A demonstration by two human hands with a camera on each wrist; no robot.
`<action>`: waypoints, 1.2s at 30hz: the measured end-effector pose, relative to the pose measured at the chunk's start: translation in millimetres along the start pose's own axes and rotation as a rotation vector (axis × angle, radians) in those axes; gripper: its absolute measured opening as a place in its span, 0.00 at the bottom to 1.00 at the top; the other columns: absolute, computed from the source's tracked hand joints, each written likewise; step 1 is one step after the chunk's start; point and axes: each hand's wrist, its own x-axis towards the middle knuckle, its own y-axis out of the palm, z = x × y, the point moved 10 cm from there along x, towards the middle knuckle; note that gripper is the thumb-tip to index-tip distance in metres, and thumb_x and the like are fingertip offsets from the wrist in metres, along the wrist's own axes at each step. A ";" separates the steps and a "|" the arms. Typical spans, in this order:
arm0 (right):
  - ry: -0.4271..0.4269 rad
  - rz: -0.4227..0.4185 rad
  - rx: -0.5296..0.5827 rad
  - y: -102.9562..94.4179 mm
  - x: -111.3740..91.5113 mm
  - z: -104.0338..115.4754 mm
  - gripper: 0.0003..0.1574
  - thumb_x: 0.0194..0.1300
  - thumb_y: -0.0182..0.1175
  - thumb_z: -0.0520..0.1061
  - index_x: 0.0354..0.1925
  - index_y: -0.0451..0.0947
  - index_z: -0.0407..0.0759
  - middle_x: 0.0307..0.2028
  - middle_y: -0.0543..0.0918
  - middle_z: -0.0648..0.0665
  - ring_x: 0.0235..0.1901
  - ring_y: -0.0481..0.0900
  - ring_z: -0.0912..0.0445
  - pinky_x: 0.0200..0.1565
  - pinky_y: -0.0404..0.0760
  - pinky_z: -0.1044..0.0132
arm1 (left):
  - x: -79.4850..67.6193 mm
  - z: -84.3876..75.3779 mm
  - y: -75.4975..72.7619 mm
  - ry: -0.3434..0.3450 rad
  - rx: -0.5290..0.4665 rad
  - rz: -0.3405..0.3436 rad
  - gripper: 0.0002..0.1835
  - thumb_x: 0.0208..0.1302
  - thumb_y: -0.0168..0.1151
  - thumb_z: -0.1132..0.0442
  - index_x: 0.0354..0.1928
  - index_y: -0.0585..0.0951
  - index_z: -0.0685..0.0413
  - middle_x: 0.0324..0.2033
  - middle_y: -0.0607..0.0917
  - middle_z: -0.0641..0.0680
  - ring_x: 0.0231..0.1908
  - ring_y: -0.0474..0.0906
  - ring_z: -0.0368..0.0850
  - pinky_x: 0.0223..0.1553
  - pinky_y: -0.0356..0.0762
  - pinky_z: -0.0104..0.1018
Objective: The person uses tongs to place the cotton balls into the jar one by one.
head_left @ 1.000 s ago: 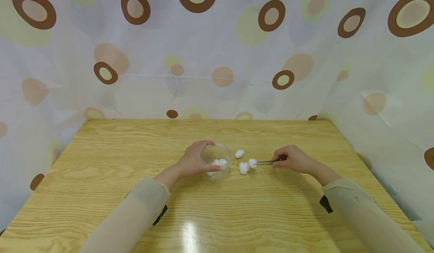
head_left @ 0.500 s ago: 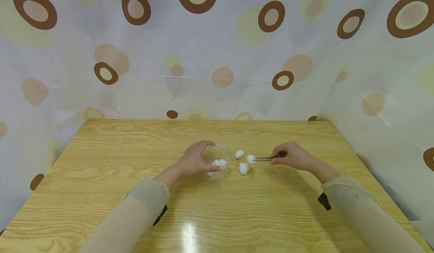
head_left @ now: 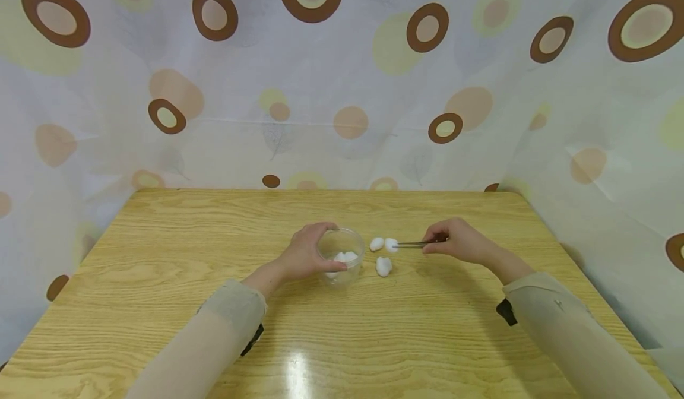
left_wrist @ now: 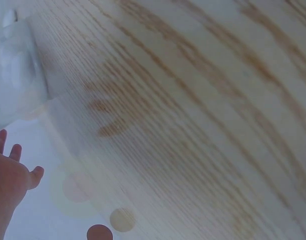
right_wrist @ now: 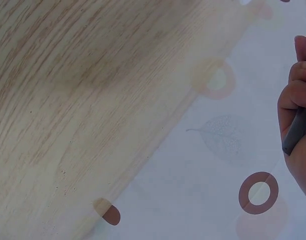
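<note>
In the head view my left hand [head_left: 306, 253] grips a clear plastic tub [head_left: 350, 278] around its side, thumb at the near rim. Several white cotton balls [head_left: 350, 256] lie inside it. My right hand [head_left: 461, 242] pinches a pair of metal tweezers [head_left: 411, 244], whose tips hold a cotton ball [head_left: 391, 245]. That ball is right beside a loose cotton ball [head_left: 376, 244]; contact cannot be told. Another cotton ball [head_left: 383, 266] lies nearer to me. The right wrist view shows the dark tweezers' rear end [right_wrist: 296, 132] against my palm.
A wood-grain table [head_left: 342, 339] carries everything. Behind and beside it hangs a pale curtain [head_left: 299, 143] with brown and yellow circles. Table surface stretches around the tub and loose balls on all sides.
My right hand has moved left and slightly away from me, carrying the tweezered cotton ball from beside the nearer ball to beside the farther one. The left hand and tub stay put.
</note>
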 end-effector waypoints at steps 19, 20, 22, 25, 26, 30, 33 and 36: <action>0.006 -0.012 -0.014 -7.0 10.1 13.0 0.08 0.59 0.63 0.44 0.33 0.83 0.39 0.29 0.84 0.43 0.22 0.67 0.65 0.26 0.68 0.71 | 0.0 -0.8 -0.8 0.016 0.011 -0.008 0.43 0.45 0.71 0.43 0.63 0.66 0.49 0.63 0.70 0.52 0.66 0.60 0.55 0.66 0.50 0.59; 0.009 -0.013 -0.016 -7.2 11.1 14.2 0.08 0.59 0.63 0.44 0.33 0.83 0.39 0.29 0.84 0.43 0.22 0.67 0.64 0.27 0.68 0.70 | -0.1 -0.9 -0.9 0.014 0.009 -0.005 0.43 0.45 0.71 0.43 0.63 0.66 0.49 0.63 0.70 0.52 0.66 0.60 0.55 0.66 0.50 0.59; 0.007 -0.016 -0.022 -7.2 13.1 17.2 0.07 0.59 0.63 0.43 0.32 0.83 0.41 0.29 0.84 0.44 0.22 0.68 0.64 0.27 0.69 0.70 | -0.2 -1.2 -1.3 0.015 0.011 -0.008 0.43 0.45 0.71 0.43 0.63 0.66 0.49 0.63 0.70 0.53 0.66 0.60 0.55 0.66 0.50 0.60; 0.004 -0.011 -0.029 -6.1 15.9 21.2 0.05 0.59 0.62 0.43 0.32 0.83 0.42 0.28 0.83 0.46 0.23 0.69 0.62 0.28 0.70 0.69 | 0.2 -0.5 -1.0 0.005 0.013 -0.003 0.44 0.45 0.72 0.43 0.63 0.66 0.49 0.64 0.69 0.52 0.67 0.60 0.54 0.66 0.49 0.59; 0.001 -0.011 -0.030 -5.7 16.8 22.4 0.05 0.59 0.62 0.43 0.32 0.83 0.43 0.29 0.84 0.46 0.23 0.70 0.62 0.29 0.71 0.69 | 0.3 -0.1 -0.6 0.003 0.015 -0.003 0.44 0.44 0.72 0.43 0.63 0.66 0.49 0.64 0.69 0.52 0.67 0.60 0.54 0.66 0.49 0.59; -0.020 -0.013 -0.038 -4.7 20.0 28.5 0.07 0.59 0.62 0.44 0.33 0.83 0.41 0.29 0.83 0.48 0.23 0.70 0.62 0.29 0.71 0.69 | 0.7 0.9 0.3 -0.001 0.015 0.002 0.43 0.45 0.72 0.43 0.63 0.66 0.48 0.64 0.69 0.52 0.67 0.59 0.54 0.67 0.49 0.59; -0.030 -0.015 -0.036 -4.1 22.3 33.2 0.08 0.59 0.63 0.44 0.34 0.83 0.41 0.29 0.83 0.47 0.23 0.71 0.62 0.29 0.72 0.69 | 0.9 1.5 0.6 0.000 0.012 0.001 0.43 0.44 0.71 0.43 0.63 0.66 0.47 0.64 0.69 0.51 0.67 0.59 0.54 0.67 0.48 0.59; -0.049 -0.015 -0.026 -3.1 24.3 38.2 0.07 0.59 0.63 0.43 0.33 0.82 0.40 0.29 0.84 0.46 0.23 0.72 0.60 0.28 0.72 0.69 | 1.2 2.0 0.8 0.003 0.013 -0.001 0.43 0.44 0.71 0.42 0.63 0.66 0.47 0.64 0.69 0.51 0.67 0.59 0.54 0.67 0.48 0.59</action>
